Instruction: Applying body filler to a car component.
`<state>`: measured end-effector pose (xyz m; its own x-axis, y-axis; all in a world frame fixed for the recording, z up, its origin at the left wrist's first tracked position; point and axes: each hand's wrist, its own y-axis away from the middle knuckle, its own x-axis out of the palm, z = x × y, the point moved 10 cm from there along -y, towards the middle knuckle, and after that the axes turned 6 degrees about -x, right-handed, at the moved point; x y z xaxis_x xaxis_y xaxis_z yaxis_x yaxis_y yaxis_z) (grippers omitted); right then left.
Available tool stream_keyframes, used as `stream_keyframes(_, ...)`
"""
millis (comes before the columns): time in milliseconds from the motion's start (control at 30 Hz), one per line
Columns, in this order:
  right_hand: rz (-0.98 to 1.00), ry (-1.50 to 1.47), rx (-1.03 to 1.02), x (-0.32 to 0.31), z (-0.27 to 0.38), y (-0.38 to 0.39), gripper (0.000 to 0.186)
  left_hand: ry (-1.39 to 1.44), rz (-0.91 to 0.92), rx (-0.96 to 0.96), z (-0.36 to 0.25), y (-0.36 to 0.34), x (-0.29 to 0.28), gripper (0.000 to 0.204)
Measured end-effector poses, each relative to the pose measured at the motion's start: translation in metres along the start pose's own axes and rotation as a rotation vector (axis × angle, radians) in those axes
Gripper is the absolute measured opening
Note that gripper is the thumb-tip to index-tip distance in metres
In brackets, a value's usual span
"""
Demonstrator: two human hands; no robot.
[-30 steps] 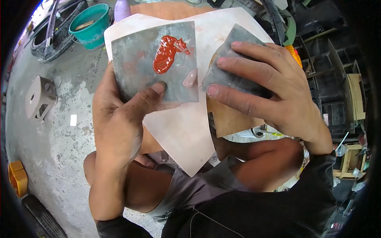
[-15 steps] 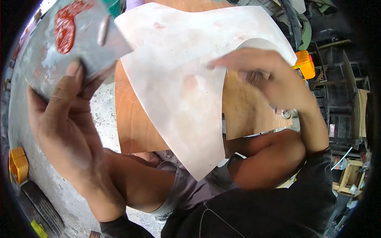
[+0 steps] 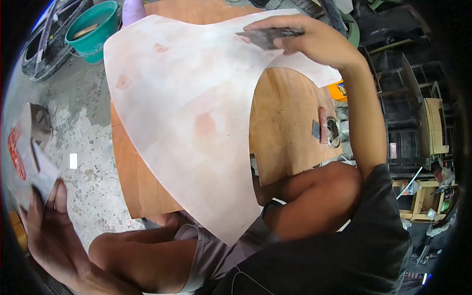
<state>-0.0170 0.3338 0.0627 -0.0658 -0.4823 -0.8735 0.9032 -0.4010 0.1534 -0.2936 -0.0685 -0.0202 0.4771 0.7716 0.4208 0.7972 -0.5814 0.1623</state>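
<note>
A large white curved panel (image 3: pixel 196 93) with faint reddish patches lies over a brown wooden board (image 3: pixel 147 189), its narrow tip reaching my lap. My right hand (image 3: pixel 314 42) is closed on a thin dark spreader (image 3: pixel 270 37), held at the panel's far right part; whether its edge touches the surface I cannot tell. At the far left my left hand (image 3: pixel 56 236) grips a flat grey mixing plate (image 3: pixel 44 172) by its lower edge, thumb on top. The plate is tilted and carries a streak of red paste (image 3: pixel 16 155) and a thin dark line.
A teal bucket (image 3: pixel 93 44) stands at the far left near a black rounded part (image 3: pixel 46 59). An open tin (image 3: pixel 333 132) and a reddish tube (image 3: pixel 322 125) are right of the panel. Metal racks (image 3: pixel 408 98) line the right side. A white card (image 3: pixel 73 161) lies on the floor.
My left hand has moved left and down with the plate. My right hand has gone farther out over the panel, and the spreader in it now shows. The whole view has shifted.
</note>
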Motion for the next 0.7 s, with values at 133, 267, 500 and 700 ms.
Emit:
stream_keyframes(133,0.087,0.187,-0.2,0.017,-0.014,-0.03,0.043,0.008,-0.11,0.016,-0.001,0.013,-0.012,0.044)
stream_keyframes(267,0.065,0.245,-0.154,0.028,-0.023,-0.045,0.044,-0.029,-0.237,-0.03,0.002,0.014,-0.032,0.047)
stream_keyframes(500,0.019,0.246,-0.261,0.047,-0.036,-0.06,0.041,-0.148,-0.196,-0.007,0.001,0.009,-0.03,0.052)
stream_keyframes(700,0.039,0.272,-0.134,0.061,-0.047,-0.066,0.051,-0.11,-0.162,-0.061,0.008,0.006,-0.029,0.049)
